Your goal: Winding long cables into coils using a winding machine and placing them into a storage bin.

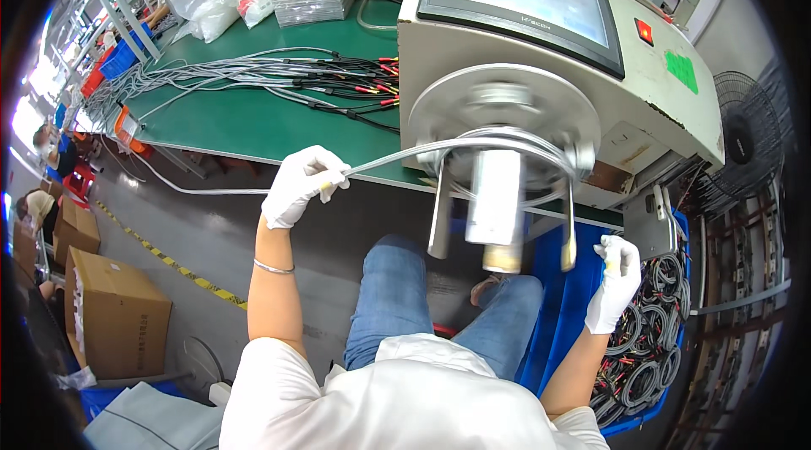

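My left hand [297,187], in a white glove, is closed in a pinch round a grey cable [397,154]. From there the cable runs right onto the winding head [507,112] of a machine, where several loops are wound. The head is blurred by motion, with metal prongs and a pale block at its centre standing out toward me. On its other side the cable trails left from my hand past the bench edge. My right hand [615,281], also gloved, is raised to the right of the prongs with curled fingers; nothing shows in it.
The machine [557,36] carries a screen and a red switch. More grey cables [253,70] with black and red ends lie on the green bench [203,125]. A blue bin [638,425] of coiled cables stands by my right arm. Cardboard boxes [118,315] stand left; a fan [739,133] right.
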